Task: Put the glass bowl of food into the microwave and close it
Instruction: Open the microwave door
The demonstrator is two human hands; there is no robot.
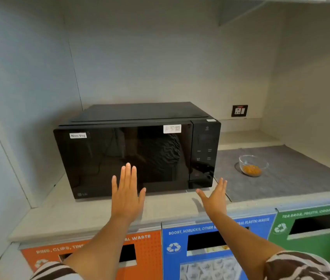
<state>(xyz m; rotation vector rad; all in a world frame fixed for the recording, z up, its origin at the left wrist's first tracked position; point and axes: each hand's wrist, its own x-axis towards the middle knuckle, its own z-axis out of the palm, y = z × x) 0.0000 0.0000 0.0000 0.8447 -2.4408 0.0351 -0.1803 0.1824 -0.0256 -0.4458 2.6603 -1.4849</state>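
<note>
A black microwave stands on the pale counter with its door shut; a "Non-Veg" label is at its top left. To its right a clear glass bowl holding orange food rests on a grey mat. My left hand is held flat with fingers spread in front of the door's lower middle. My right hand is open with fingers apart, below the control panel's bottom corner. Both hands hold nothing.
Below the counter edge are three waste bins: orange, blue and green, each with a slot. A wall socket is behind the microwave at the right. Walls close in the alcove at left and right.
</note>
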